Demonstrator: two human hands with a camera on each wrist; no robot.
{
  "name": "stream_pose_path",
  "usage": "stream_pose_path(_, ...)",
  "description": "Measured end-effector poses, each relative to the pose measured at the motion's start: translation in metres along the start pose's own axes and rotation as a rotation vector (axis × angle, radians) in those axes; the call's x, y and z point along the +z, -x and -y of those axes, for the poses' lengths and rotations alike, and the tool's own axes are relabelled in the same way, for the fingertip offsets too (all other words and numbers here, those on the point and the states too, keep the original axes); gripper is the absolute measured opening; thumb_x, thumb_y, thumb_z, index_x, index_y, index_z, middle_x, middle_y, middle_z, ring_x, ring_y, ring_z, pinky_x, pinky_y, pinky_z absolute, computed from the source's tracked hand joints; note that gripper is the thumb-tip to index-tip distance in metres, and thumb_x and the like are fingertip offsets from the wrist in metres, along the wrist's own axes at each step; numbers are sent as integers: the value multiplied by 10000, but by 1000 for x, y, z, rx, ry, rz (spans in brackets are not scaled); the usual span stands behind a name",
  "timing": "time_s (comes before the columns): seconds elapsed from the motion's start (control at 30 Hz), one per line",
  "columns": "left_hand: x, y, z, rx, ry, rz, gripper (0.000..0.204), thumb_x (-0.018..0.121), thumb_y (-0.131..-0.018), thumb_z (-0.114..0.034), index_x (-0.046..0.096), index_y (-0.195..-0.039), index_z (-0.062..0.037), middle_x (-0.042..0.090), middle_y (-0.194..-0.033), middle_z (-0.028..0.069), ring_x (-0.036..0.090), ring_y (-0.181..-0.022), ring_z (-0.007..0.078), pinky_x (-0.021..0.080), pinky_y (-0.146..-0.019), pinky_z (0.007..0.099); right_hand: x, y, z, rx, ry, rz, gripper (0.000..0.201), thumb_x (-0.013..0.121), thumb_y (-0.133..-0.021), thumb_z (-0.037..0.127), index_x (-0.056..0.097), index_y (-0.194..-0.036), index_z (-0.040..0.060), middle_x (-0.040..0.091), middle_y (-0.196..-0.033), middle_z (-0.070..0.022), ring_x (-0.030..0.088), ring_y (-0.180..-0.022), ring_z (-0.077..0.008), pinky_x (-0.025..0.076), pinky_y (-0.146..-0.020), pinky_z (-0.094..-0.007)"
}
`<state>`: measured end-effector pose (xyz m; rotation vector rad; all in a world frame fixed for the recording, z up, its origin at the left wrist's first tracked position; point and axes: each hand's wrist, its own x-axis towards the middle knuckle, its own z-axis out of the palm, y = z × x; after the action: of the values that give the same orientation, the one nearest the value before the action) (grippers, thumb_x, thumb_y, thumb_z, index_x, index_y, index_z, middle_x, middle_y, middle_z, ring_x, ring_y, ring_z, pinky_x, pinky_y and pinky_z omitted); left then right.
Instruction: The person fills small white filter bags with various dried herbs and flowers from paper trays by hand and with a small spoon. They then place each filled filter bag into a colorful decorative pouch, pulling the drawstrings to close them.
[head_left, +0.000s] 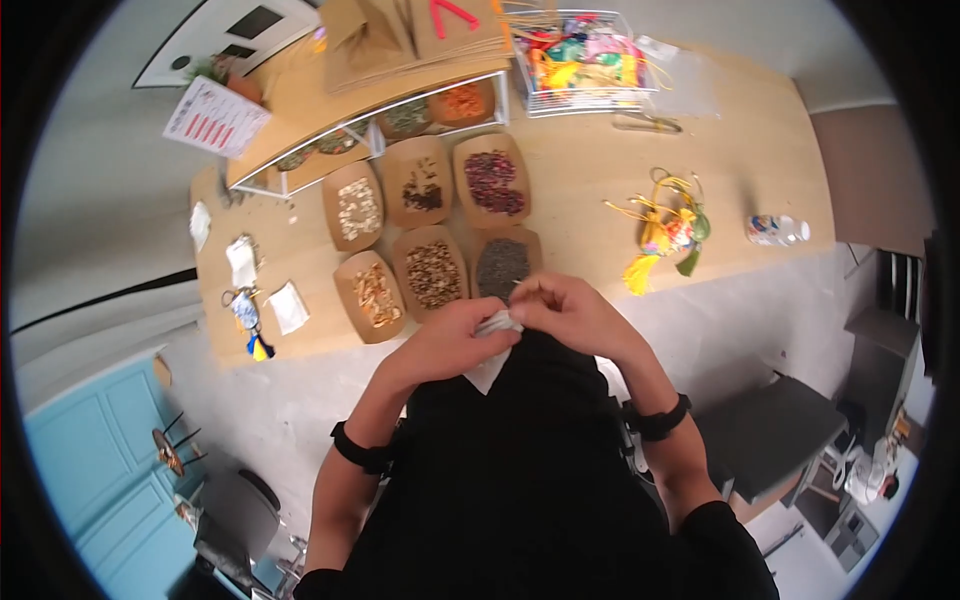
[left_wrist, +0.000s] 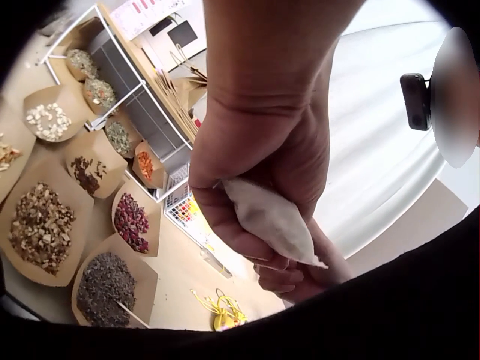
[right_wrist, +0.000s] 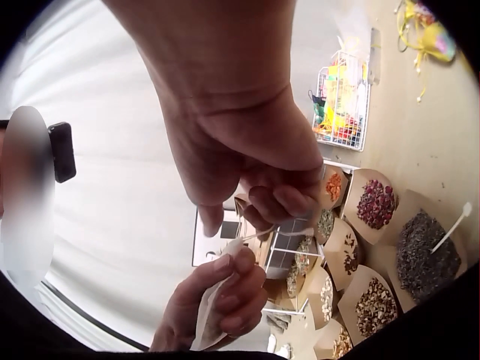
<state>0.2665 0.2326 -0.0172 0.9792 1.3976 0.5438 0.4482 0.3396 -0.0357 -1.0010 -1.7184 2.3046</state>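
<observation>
1. The left hand [head_left: 453,345] grips a small white pouch [left_wrist: 271,217], its fingers curled round the fabric.
2. The right hand [head_left: 572,310] is beside the left, fingers bent at the pouch's mouth, where a thin pale string [right_wrist: 279,232] runs; whether its fingertips pinch that string I cannot tell.
3. The pouch is in front of the person's black top, at the near edge of the worktop [head_left: 580,210].
4. Just beyond the hands, 6 paper trays [head_left: 402,152] stand in 2 rows of 3, holding dried materials; the nearest on the right contains grey bits [head_left: 502,262], with a thin stick [right_wrist: 451,227] poking out.
5. More trays sit under a white-framed rack [head_left: 505,100] behind them.
6. To the right are a white wire basket [head_left: 590,101] of colourful items, yellow tasselled pouches [head_left: 660,238] and a bottle [head_left: 777,230].
7. On the left lie white packets [head_left: 288,308] and a blue pouch [head_left: 243,310] with a tassel.
</observation>
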Motion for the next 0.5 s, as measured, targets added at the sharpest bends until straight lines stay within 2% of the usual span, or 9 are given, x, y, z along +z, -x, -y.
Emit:
stream_pose_path(0.03,-1,4,1,5,-108,0,263,668,-874,-258,645,-1019,-40,660,-822,45,624,-765,135,489,-682,298,2,-1,0,24,114,115,296,709,-881,286,663,-963,5,582,-706,-17,510,-684,-60,413,-595,-244)
stream_pose_path(0.07,-1,6,4,-11,-213,-24,331,695,-846,-309,659,-1063,-60,687,-896,91,660,-834,191,509,-735,332,1,0,4,-2,283,186,277,734,-854,237,684,-1031,31,589,-715,12,477,-656,-45,387,-557,-248)
stream_pose_path(0.13,2,9,22,134,-121,-32,401,718,-822,-344,644,-1098,-62,681,-947,109,656,-872,208,510,-747,340,6,-4,9,33,360,265,302,763,-817,258,712,-1047,68,587,-687,10,462,-627,-52,380,-547,-257)
stream_pose_path(0.17,1,13,27,61,-142,-2,473,739,-801,-344,596,-1131,-37,668,-987,133,650,-905,227,509,-756,339,11,-7,16,69,389,305,323,780,-797,275,728,-1052,86,579,-645,9,458,-599,-58,382,-540,-268)
stream_pose_path(0.2,-4,19,21,-48,-148,45,559,765,-768,-355,539,-1143,-8,654,-1041,160,647,-921,254,511,-771,342,12,-11,2,87,454,342,315,783,-790,276,730,-1034,83,556,-613,19,447,-578,-58,368,-526,-269)
stream_pose_path(0.3,-9,37,23,-30,-160,-12,617,786,-733,-357,497,-1144,2,642,-1029,171,646,-907,268,509,-759,350,25,-12,14,186,387,459,361,783,-786,385,733,-964,75,508,-578,1,427,-555,-72,355,-520,-285)
stream_pose_path(0.4,-18,55,23,-39,-49,6,800,804,-682,-324,414,-1308,-15,634,-1038,168,648,-932,271,507,-773,339,41,-14,20,145,399,566,325,767,-812,361,732,-932,62,476,-571,22,401,-545,-59,323,-501,-280)
stream_pose_path(0.43,-24,60,22,-35,-47,-6,800,804,-682,-324,414,-1308,-15,634,-1038,168,648,-932,271,507,-773,339,45,-16,21,141,409,573,325,767,-812,361,732,-932,62,476,-571,22,401,-545,-59,323,-501,-280)
stream_pose_path(0.5,-34,71,24,-25,-21,86,859,795,-683,-330,380,-1372,-29,633,-1075,177,644,-928,279,508,-796,335,55,-21,21,213,483,593,290,742,-842,325,721,-900,42,470,-576,22,395,-555,-53,316,-495,-274)
